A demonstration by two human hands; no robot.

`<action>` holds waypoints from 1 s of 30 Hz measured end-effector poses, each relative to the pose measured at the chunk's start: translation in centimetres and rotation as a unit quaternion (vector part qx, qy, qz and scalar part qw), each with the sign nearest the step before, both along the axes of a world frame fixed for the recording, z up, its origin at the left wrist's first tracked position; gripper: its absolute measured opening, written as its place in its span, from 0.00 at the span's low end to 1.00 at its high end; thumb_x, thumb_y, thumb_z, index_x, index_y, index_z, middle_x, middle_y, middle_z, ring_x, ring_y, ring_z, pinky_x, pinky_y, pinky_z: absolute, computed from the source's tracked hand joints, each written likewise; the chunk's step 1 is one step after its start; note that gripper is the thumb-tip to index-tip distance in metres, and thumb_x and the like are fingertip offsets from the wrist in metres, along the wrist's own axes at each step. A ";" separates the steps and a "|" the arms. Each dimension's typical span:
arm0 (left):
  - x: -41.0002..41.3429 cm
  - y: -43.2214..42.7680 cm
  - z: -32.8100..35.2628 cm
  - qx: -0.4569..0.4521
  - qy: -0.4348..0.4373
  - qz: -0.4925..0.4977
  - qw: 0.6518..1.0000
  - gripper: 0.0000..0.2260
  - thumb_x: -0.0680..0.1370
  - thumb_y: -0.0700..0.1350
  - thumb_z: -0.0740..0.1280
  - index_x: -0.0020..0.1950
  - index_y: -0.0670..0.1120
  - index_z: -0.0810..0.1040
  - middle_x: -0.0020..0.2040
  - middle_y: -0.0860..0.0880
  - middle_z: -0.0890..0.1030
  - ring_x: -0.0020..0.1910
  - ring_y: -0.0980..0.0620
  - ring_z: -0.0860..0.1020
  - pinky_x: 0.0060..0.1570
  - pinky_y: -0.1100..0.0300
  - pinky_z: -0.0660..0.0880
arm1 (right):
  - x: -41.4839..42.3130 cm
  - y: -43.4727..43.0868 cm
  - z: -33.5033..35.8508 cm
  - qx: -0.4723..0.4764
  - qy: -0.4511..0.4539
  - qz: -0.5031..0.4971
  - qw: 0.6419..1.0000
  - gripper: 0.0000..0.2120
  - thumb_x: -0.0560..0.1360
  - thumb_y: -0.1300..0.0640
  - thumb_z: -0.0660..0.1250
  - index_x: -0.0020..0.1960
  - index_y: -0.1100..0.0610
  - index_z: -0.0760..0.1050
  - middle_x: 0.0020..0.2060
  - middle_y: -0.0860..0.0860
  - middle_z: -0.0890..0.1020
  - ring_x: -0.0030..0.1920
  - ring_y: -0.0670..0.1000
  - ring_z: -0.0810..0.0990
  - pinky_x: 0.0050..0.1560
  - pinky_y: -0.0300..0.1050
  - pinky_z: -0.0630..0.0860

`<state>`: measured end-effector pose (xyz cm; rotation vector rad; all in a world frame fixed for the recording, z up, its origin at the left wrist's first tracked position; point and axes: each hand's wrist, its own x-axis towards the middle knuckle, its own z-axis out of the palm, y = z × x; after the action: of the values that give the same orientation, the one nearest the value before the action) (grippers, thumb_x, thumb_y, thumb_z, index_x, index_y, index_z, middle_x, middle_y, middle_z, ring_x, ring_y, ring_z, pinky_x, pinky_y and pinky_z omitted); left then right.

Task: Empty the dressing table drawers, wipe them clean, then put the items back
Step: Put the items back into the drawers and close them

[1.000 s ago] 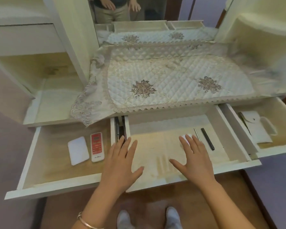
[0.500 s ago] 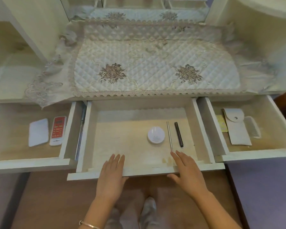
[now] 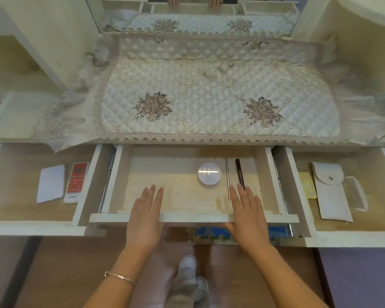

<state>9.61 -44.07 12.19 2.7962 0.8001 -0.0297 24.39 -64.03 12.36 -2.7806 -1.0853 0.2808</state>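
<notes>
Fingers [image 3: 152, 193] of the left hand [image 3: 146, 216] and right hand [image 3: 247, 216] lie straight, holding nothing, over the front rim of the open middle drawer [image 3: 193, 218]. Inside, a rod [image 3: 227, 178] and pen [image 3: 240, 173] point front to back, beside a round case [image 3: 209, 175].

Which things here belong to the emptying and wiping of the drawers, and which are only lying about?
For the job: middle drawer with round white case, silver stick, dark pen; left drawer with white pad, red remote; right drawer with yellow card, white pouch, comb.
Not for the job: quilted cloth on top, blue mat on the floor, bracelet.
</notes>
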 end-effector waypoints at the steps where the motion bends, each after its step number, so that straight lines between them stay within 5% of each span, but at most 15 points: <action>1: 0.9 0.6 0.0 -0.001 0.001 0.001 1.000 0.39 0.70 0.41 0.72 0.75 0.46 0.53 0.75 0.45 0.53 0.74 0.46 0.51 0.69 0.55 0.45 | 0.9 0.7 0.0 -0.010 -0.012 -0.007 1.000 0.50 0.67 0.44 0.73 0.75 0.55 0.44 0.75 0.54 0.49 0.73 0.53 0.43 0.71 0.51 0.42; 4: 3.6 2.6 0.3 0.018 0.017 -0.007 1.000 0.43 0.62 0.41 0.78 0.73 0.42 0.61 0.73 0.42 0.60 0.72 0.42 0.60 0.67 0.51 0.53 | 3.8 2.6 -0.7 -0.040 -0.041 -0.010 0.998 0.60 0.52 0.39 0.79 0.74 0.58 0.54 0.71 0.59 0.65 0.72 0.59 0.61 0.72 0.54 0.53; 6: 5.4 3.9 0.1 0.031 0.007 -0.020 0.999 0.46 0.58 0.41 0.80 0.72 0.42 0.62 0.72 0.41 0.61 0.71 0.42 0.60 0.65 0.48 0.56 | 5.8 3.9 -0.8 -0.037 -0.051 -0.012 0.998 0.61 0.49 0.38 0.80 0.73 0.58 0.55 0.69 0.60 0.68 0.70 0.60 0.63 0.70 0.56 0.56; 9: 8.0 6.0 0.0 0.044 -0.017 -0.020 0.999 0.52 0.58 0.43 0.80 0.74 0.45 0.52 0.73 0.43 0.51 0.73 0.43 0.49 0.69 0.48 0.51 | 8.5 5.9 0.0 -0.018 -0.058 -0.012 0.998 0.60 0.58 0.40 0.77 0.73 0.51 0.39 0.75 0.57 0.52 0.74 0.57 0.47 0.72 0.57 0.47; 11: 9.7 7.3 0.0 0.068 -0.014 -0.028 0.997 0.57 0.54 0.45 0.82 0.75 0.45 0.51 0.74 0.41 0.52 0.73 0.42 0.49 0.71 0.49 0.46 | 10.0 7.3 0.1 -0.013 -0.045 -0.002 0.999 0.58 0.64 0.41 0.74 0.70 0.46 0.28 0.73 0.53 0.38 0.72 0.54 0.34 0.71 0.53 0.32; 13: 11.2 8.4 0.1 0.072 -0.019 -0.039 0.996 0.58 0.52 0.45 0.82 0.74 0.45 0.52 0.73 0.40 0.55 0.72 0.41 0.51 0.69 0.50 0.42 | 11.4 8.3 0.2 -0.013 -0.059 -0.003 0.998 0.58 0.64 0.42 0.74 0.70 0.47 0.28 0.71 0.52 0.36 0.73 0.54 0.33 0.67 0.49 0.25; 16: 12.6 9.8 0.1 0.069 -0.027 -0.038 0.997 0.58 0.52 0.48 0.82 0.74 0.46 0.51 0.73 0.42 0.56 0.72 0.40 0.56 0.68 0.51 0.44 | 12.9 9.1 -0.3 -0.020 -0.080 -0.010 0.997 0.59 0.61 0.41 0.76 0.73 0.49 0.35 0.74 0.54 0.42 0.74 0.55 0.38 0.68 0.50 0.27; 21: 14.1 11.6 -0.5 0.082 -0.042 -0.047 0.995 0.50 0.55 0.48 0.81 0.71 0.43 0.60 0.70 0.40 0.67 0.69 0.38 0.63 0.69 0.46 0.52 | 14.6 10.1 -1.7 0.014 -0.150 -0.010 0.989 0.54 0.52 0.44 0.81 0.70 0.56 0.59 0.68 0.60 0.70 0.69 0.59 0.57 0.67 0.57 0.49; 24: 15.0 12.0 -0.8 0.079 -0.065 -0.039 0.994 0.40 0.57 0.45 0.81 0.64 0.43 0.67 0.64 0.38 0.72 0.63 0.36 0.67 0.63 0.39 0.64 | 15.1 10.8 -2.0 0.059 -0.178 -0.020 0.982 0.44 0.54 0.47 0.81 0.64 0.55 0.64 0.62 0.59 0.75 0.65 0.60 0.61 0.67 0.58 0.55; 30: 15.7 12.4 -0.9 0.053 -0.083 -0.003 0.995 0.34 0.57 0.46 0.80 0.59 0.46 0.68 0.59 0.40 0.74 0.60 0.37 0.67 0.58 0.40 0.66 | 15.6 11.3 -2.3 0.100 -0.169 -0.040 0.980 0.37 0.56 0.48 0.80 0.59 0.54 0.66 0.57 0.60 0.77 0.61 0.59 0.63 0.65 0.57 0.55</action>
<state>25.26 -31.63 11.29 2.8529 0.7746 0.2474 39.94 -52.76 10.05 -2.7378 -0.9976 -0.3066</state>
